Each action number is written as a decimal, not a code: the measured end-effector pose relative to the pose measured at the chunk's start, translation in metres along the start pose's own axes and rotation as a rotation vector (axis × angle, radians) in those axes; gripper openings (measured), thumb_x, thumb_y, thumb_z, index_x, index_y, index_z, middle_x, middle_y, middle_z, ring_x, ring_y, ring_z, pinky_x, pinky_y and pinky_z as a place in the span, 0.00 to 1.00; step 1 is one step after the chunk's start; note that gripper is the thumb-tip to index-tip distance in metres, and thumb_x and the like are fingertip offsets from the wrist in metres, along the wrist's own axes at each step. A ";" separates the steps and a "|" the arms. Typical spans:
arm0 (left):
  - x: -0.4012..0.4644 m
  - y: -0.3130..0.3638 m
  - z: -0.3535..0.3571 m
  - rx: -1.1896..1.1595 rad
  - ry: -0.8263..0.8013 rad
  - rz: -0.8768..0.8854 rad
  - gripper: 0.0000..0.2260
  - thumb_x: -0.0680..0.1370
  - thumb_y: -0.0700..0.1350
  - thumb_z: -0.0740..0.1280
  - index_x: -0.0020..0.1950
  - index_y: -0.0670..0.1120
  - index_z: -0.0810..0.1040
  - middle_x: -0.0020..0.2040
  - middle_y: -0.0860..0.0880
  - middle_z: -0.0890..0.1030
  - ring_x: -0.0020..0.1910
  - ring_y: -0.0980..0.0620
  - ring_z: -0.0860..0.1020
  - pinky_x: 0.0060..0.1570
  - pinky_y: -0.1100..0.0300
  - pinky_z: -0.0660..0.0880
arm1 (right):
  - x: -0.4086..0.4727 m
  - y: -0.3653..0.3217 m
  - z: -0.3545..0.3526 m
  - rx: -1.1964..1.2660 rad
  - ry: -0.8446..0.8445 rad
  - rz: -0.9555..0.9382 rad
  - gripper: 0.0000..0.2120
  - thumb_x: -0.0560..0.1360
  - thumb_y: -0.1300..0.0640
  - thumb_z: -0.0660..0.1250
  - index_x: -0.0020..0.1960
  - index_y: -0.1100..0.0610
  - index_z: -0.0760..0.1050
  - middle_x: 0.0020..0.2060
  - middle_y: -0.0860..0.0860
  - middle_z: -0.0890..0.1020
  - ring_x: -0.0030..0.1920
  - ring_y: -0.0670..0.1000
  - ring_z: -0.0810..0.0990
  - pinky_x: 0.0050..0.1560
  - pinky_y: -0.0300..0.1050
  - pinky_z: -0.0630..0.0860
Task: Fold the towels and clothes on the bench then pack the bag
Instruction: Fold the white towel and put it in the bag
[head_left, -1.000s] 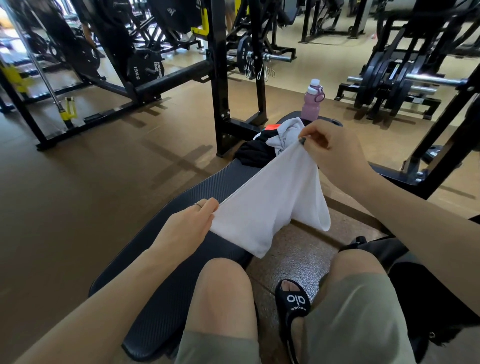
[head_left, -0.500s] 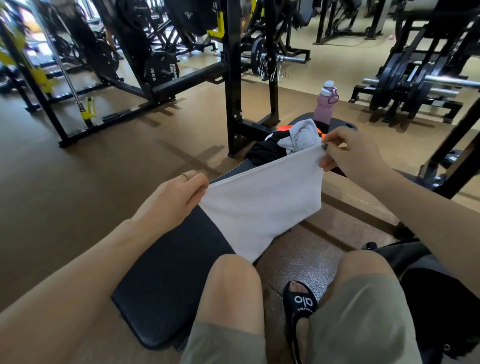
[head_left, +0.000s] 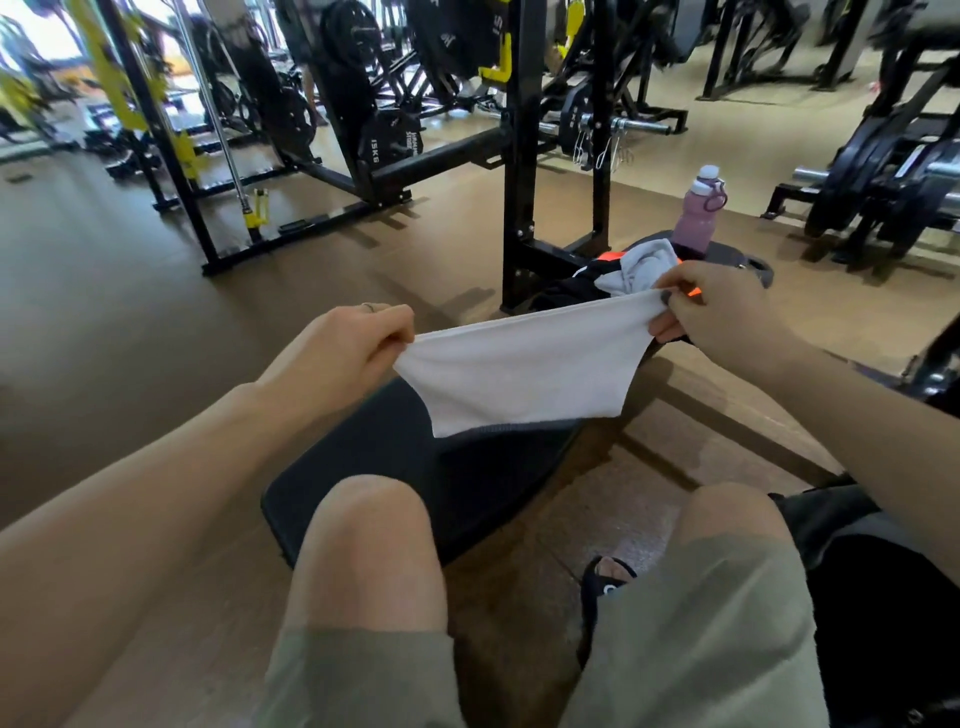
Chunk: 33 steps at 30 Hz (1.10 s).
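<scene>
Head view: left hand and right hand each pinch a top corner of the white towel, fingers clamped, above the bench.

A second ago the towel hung long from the right hand, which was raised well above the left hand, and its lower end drooped past the right edge of the bench. Now the left hand has come up off the bench, so both hands hold the top edge nearly level and pulled taut between them. The towel now hangs as a shorter, wider panel over the bench, its bottom edge just above the pad.
</scene>
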<state>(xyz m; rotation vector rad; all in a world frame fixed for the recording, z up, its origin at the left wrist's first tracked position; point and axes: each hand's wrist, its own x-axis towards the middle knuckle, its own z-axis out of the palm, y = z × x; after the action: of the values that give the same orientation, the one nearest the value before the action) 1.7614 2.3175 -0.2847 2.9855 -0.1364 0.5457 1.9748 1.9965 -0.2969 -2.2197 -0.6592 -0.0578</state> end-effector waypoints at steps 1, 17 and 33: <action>-0.001 0.001 -0.002 0.001 -0.001 -0.005 0.04 0.80 0.39 0.66 0.48 0.47 0.74 0.40 0.52 0.77 0.41 0.49 0.76 0.43 0.48 0.76 | -0.001 0.001 0.000 -0.008 -0.017 -0.004 0.10 0.83 0.64 0.58 0.56 0.54 0.76 0.38 0.51 0.85 0.38 0.47 0.85 0.45 0.39 0.81; 0.035 -0.104 -0.004 0.212 0.041 -0.308 0.08 0.83 0.42 0.62 0.55 0.47 0.81 0.49 0.48 0.81 0.49 0.45 0.79 0.45 0.47 0.77 | 0.124 -0.045 0.100 0.053 -0.092 -0.018 0.09 0.82 0.64 0.57 0.53 0.57 0.75 0.44 0.60 0.85 0.43 0.56 0.86 0.55 0.55 0.82; -0.068 -0.083 0.209 0.114 -0.361 0.013 0.07 0.71 0.42 0.75 0.40 0.49 0.77 0.36 0.52 0.77 0.33 0.51 0.77 0.32 0.56 0.77 | 0.064 0.130 0.231 -0.531 -0.402 -0.326 0.09 0.71 0.72 0.66 0.47 0.59 0.73 0.50 0.56 0.75 0.43 0.60 0.78 0.36 0.54 0.76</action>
<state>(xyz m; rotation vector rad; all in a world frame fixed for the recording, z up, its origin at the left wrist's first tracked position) 1.7792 2.3794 -0.5104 3.1654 -0.1570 0.0090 2.0531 2.1200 -0.5273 -2.6307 -1.3534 0.0580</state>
